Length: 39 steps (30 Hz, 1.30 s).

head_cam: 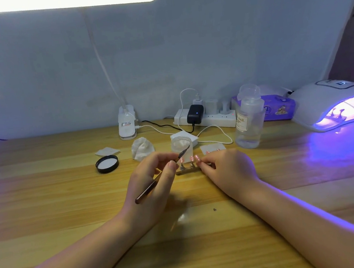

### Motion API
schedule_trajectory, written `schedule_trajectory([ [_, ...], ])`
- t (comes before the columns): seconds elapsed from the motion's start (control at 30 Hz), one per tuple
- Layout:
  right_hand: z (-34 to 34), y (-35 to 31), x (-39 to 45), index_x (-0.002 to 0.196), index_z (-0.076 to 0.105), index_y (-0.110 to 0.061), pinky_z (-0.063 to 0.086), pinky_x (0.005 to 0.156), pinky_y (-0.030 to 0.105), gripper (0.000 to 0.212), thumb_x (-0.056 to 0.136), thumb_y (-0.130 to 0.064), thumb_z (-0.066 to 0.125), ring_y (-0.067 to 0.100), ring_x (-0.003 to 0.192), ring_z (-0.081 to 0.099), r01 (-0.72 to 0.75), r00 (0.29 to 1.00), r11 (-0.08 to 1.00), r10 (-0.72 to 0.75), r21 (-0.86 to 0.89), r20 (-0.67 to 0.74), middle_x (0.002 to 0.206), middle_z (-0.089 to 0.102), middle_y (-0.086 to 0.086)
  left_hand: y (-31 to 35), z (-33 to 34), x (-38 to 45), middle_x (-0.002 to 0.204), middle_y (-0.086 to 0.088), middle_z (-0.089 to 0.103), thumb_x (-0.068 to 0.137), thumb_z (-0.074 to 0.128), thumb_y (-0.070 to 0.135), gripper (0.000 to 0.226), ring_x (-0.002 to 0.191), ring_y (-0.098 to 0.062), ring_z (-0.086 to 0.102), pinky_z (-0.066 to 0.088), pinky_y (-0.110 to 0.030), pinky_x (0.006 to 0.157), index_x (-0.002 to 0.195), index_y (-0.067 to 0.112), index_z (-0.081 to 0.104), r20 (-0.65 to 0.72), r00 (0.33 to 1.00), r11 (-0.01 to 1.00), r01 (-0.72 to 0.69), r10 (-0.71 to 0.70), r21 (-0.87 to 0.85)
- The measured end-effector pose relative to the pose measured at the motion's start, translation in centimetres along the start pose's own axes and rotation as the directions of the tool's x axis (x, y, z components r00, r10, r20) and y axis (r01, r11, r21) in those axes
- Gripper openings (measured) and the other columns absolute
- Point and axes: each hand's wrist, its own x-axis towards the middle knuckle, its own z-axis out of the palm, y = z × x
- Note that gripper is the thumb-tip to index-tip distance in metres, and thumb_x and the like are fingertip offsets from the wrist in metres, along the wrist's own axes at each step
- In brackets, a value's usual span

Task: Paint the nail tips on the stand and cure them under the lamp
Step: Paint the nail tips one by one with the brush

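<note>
Here the left hand point(152, 179) pinches the brush point(160, 175) while the right hand point(224, 168) grips the stand point(188, 171)

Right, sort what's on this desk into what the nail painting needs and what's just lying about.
In use:
left hand gripping the brush
right hand at the stand
pink nail tips
lit curing lamp

Lying about:
black lid
crumpled tissue
power strip
wipes pack
clear bottle
</note>
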Motion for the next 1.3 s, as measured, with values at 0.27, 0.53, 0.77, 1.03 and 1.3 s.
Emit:
schedule_trajectory([
  [0.27, 0.2, -0.1, -0.4, 0.082, 0.074, -0.026, 0.048, 0.059, 0.027, 0.007, 0.078, -0.028, 0.069, 0.008, 0.066, 0.057, 0.007, 0.992, 0.969, 0.025, 0.245, -0.126, 0.064, 0.06, -0.013, -0.5, -0.1, 0.0, 0.094, 0.015, 0.07, 0.089, 0.05, 0.042, 0.021, 0.092, -0.005, 0.065, 0.044, -0.009, 0.075, 0.101, 0.037, 0.066, -0.018, 1.0, 0.999, -0.008, 0.008, -0.035],
  [0.53, 0.6, 0.4, -0.3, 0.075, 0.071, -0.026, 0.055, 0.062, 0.025, 0.009, 0.072, -0.018, 0.071, 0.001, 0.063, 0.062, 0.014, 0.992, 0.858, 0.054, 0.513, -0.117, 0.066, 0.067, -0.015, -0.8, -0.3, 0.5, 0.092, 0.01, 0.071, 0.088, 0.056, 0.046, 0.018, 0.091, -0.01, 0.068, 0.055, -0.027, 0.079, 0.104, 0.042, 0.065, -0.046, 0.998, 0.991, 0.043, -0.049, -0.126],
  [0.77, 1.0, 0.7, -0.1, 0.072, 0.07, -0.026, 0.051, 0.059, 0.018, 0.008, 0.074, -0.018, 0.072, 0.002, 0.062, 0.06, 0.011, 0.991, 0.834, 0.064, 0.552, -0.118, 0.069, 0.067, -0.017, -0.1, -1.6, 3.3, 0.072, 0.005, 0.071, 0.089, 0.068, 0.02, 0.018, 0.064, -0.01, 0.068, 0.056, -0.022, 0.062, 0.083, 0.036, 0.074, -0.175, 0.979, 0.983, 0.079, -0.108, -0.167],
  [1.03, 0.7, 0.6, -0.3, 0.072, 0.072, -0.025, 0.048, 0.058, 0.013, 0.01, 0.075, -0.016, 0.073, 0.0, 0.061, 0.058, 0.032, 0.992, 0.83, 0.042, 0.557, -0.119, 0.067, 0.066, -0.015, 1.3, -1.9, 8.1, 0.066, 0.007, 0.066, 0.095, 0.059, 0.022, 0.015, 0.06, -0.004, 0.062, 0.052, -0.018, 0.056, 0.081, 0.025, 0.062, -0.077, 0.992, 0.979, 0.111, -0.099, 0.168],
  [1.3, 0.8, 0.4, -0.3, 0.069, 0.068, -0.031, 0.045, 0.057, 0.011, 0.018, 0.076, -0.016, 0.075, 0.0, 0.058, 0.057, 0.039, 0.989, 0.844, 0.043, 0.535, -0.14, 0.061, 0.064, -0.014, 1.8, -0.4, 12.1, 0.071, 0.004, 0.066, 0.094, 0.06, 0.023, 0.02, 0.067, -0.01, 0.061, 0.051, -0.024, 0.065, 0.074, 0.017, 0.064, 0.154, 0.948, 0.877, 0.186, -0.279, 0.444],
])
